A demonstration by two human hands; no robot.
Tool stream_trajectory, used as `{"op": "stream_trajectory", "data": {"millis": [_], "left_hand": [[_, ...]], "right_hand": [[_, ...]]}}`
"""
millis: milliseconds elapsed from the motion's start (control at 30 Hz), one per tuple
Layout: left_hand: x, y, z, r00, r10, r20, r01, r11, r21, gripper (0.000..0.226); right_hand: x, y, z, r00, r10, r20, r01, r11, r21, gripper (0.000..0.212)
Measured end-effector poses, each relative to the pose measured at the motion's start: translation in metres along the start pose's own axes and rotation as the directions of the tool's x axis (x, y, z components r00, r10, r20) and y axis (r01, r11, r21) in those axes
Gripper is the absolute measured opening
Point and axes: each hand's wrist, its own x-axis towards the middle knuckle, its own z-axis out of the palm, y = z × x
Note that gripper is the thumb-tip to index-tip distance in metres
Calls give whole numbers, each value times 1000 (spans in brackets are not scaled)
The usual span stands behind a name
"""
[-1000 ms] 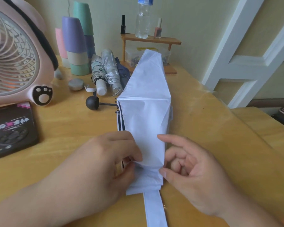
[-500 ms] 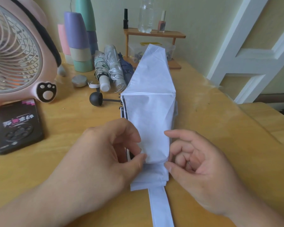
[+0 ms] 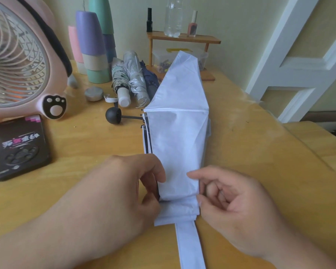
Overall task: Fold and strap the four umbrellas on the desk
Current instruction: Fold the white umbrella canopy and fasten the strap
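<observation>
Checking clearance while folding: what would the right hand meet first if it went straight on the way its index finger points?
The white umbrella: the right hand points its index finger left, with the tip at the folded canopy's edge. Beyond the fabric, the left hand grips the opposite edge.

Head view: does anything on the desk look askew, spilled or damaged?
Nothing is spilled or damaged. One oddity: a black knob on a thin rod pokes out sideways from the white umbrella at its left edge. The strap trails loose toward the near edge, while the left hand and right hand pinch the folded canopy.
</observation>
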Motion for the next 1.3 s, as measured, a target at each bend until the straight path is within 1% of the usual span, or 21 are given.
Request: {"op": "stream_trajectory", "data": {"millis": [100, 133, 233, 267, 333, 367, 467, 700, 767, 800, 900, 933, 1000, 1033, 1100, 1133, 1167, 1200, 1300], "left_hand": [[-1, -2, -8, 996, 86, 5, -87, 995, 42, 15], [-1, -3, -9, 995, 99, 33, -100, 994, 43, 13], [1, -5, -6, 988, 107, 108, -112, 993, 41, 16], [1, -4, -4, 991, 90, 99, -93, 995, 29, 16], [0, -1, -2, 999, 36, 30, -36, 999, 1, 16], [1, -1, -1, 1000, 6, -6, -6, 1000, -11, 21], [2, -1, -1, 999, -26, -33, 24, 998, -55, 26], [1, 3, 0, 998, -69, -4, 68, 991, -117, 28], [2, 3, 0, 995, -101, -2, 100, 985, -140, 38], [2, 3, 1, 993, -118, 6, 118, 982, -148, 39], [4, 2, 1, 987, -162, 11, 161, 974, -159, 25], [4, 1, 1, 985, -172, 13, 172, 973, -156, 23], [8, -2, -2, 977, -207, 45, 212, 956, -202, 23], [10, -4, -3, 966, -242, 90, 258, 926, -276, 23], [13, -6, -5, 933, -303, 193, 359, 814, -458, 24], [14, -7, -6, 921, -315, 228, 389, 764, -516, 26], [14, -9, -5, 917, -313, 246, 398, 741, -542, 31], [14, -11, -4, 917, -304, 256, 397, 739, -545, 35], [14, -11, -3, 927, -286, 242, 371, 792, -485, 36]], "right_hand": [[3, 0, 1, 995, -98, 17, 99, 991, -90, 31], [4, 0, 2, 993, -112, 22, 114, 987, -114, 30], [4, 0, 2, 993, -117, 26, 119, 984, -135, 28], [4, 0, 1, 993, -112, 23, 114, 985, -128, 28], [4, 0, 1, 994, -105, 23, 107, 988, -110, 27], [4, 0, 1, 994, -105, 25, 107, 988, -107, 27], [4, -1, 1, 994, -102, 30, 105, 988, -113, 27], [3, -4, 1, 997, -74, 29, 78, 987, -137, 31], [3, -5, 2, 997, -68, 38, 73, 987, -144, 33], [2, -6, 2, 997, -67, 45, 73, 986, -148, 34], [3, -5, 2, 994, -88, 61, 96, 982, -164, 35], [2, -5, 2, 994, -95, 58, 103, 980, -169, 35], [2, -4, 1, 994, -99, 46, 106, 980, -169, 36], [2, -4, 1, 994, -100, 44, 106, 980, -168, 36], [2, -3, 1, 993, -108, 43, 114, 980, -164, 36], [3, -3, 1, 993, -109, 42, 115, 981, -159, 36], [3, -3, 1, 994, -106, 41, 111, 982, -152, 35], [3, -2, 2, 994, -100, 39, 105, 983, -149, 35], [4, -2, 1, 994, -95, 49, 101, 983, -153, 33]]}}
